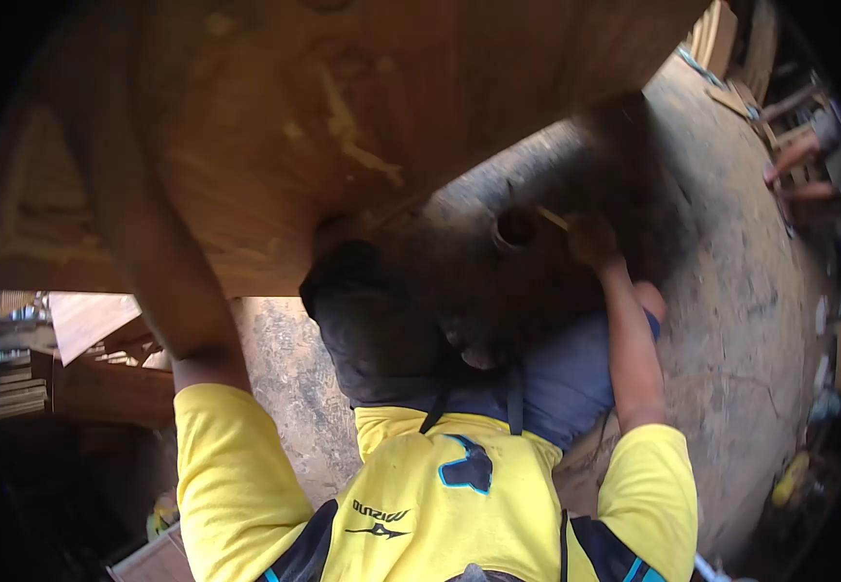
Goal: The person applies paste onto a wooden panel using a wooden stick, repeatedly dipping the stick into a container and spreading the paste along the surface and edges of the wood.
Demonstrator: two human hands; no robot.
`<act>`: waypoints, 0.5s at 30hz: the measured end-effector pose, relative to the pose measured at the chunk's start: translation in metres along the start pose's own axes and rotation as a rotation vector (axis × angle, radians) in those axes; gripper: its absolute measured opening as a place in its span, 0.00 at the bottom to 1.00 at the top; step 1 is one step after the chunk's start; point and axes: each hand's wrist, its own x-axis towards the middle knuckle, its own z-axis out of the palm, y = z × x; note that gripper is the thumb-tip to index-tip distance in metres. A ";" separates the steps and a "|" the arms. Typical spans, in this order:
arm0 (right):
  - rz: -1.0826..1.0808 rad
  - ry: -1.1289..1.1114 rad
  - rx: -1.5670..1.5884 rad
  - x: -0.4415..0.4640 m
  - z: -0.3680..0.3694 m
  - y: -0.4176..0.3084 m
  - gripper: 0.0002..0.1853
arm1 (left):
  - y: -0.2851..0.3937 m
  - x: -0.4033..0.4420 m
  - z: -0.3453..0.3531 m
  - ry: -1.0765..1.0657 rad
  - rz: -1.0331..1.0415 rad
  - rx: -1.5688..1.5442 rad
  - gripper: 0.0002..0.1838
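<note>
Your right grip (594, 242) clasps a thin stick (553, 218), likely light and stiff; hold its near end. Your left grip is out of view; I cannot tell.

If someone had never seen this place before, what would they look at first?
Probably the bright yellow shirt at the bottom middle, with its dark shoulder patches. Next might come the big brown wooden panel filling much of the top, with pale streaks on it. Then, right of the middle in dark shadow, the person's right hand grips a thin stick beside a small round container.
</note>
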 end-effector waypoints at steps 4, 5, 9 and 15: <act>0.169 -0.201 -0.037 -0.016 -0.033 -0.015 0.07 | -0.016 0.004 0.021 0.041 0.054 0.080 0.25; 0.187 -0.212 -0.038 -0.017 -0.029 -0.016 0.07 | -0.018 0.006 0.024 0.041 0.058 0.090 0.25; 0.158 -0.229 0.037 0.001 -0.002 -0.027 0.08 | -0.026 0.012 0.032 0.061 0.069 0.109 0.25; 0.146 -0.236 -0.046 0.032 0.052 -0.059 0.09 | -0.040 0.015 0.036 0.086 0.083 0.155 0.26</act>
